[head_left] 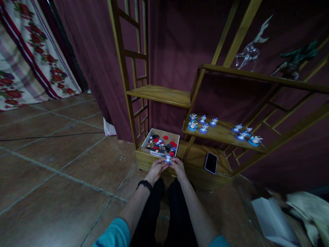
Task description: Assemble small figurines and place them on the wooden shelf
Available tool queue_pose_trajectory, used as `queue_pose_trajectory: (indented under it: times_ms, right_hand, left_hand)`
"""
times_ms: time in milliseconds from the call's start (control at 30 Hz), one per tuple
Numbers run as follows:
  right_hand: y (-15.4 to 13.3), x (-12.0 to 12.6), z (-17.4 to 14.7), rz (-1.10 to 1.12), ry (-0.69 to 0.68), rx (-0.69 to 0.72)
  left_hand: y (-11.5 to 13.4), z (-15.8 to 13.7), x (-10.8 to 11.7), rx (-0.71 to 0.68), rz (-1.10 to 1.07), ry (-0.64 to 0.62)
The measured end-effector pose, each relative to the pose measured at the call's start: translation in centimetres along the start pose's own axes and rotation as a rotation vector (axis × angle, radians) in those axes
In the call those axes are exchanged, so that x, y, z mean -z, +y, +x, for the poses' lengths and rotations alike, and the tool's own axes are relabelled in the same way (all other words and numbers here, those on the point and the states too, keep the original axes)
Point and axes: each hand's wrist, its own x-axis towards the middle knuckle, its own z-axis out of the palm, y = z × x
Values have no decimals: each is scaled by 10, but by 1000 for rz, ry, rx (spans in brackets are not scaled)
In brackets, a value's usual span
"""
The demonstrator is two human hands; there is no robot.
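Observation:
Between the fingertips of my left hand [157, 168] and my right hand [178, 165] is a small white and purple figurine [168, 159], gripped from both sides. It stands upright just in front of a shallow white box [175, 136]. Inside the box lie several loose figures and red and dark round pieces [166, 137]. On the shelf to the right stand several small figurines on blue or purple bases, among them a purple-hatted figurine [214, 121] and a dark-haired figurine [192, 126]. A dark band [145, 185] circles my left wrist.
A phone [211, 163] lies on the low wooden ledge right of the box. The wooden shelf unit [161, 94] rises ahead, with a clear deer ornament [248, 55] and a dark statue [295, 61] on top. A black cable [51, 137] crosses the tiled floor at left.

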Motion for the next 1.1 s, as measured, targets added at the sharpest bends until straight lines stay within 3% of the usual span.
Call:
queue_pose_trajectory:
  times_ms: [533, 1100]
  right_hand:
    - [2, 1, 2, -49, 30, -13]
    - [4, 1, 3, -50, 15, 16]
  left_hand:
    - [-7, 3, 0, -89, 57, 9]
    - [-5, 2, 0, -36, 39, -4]
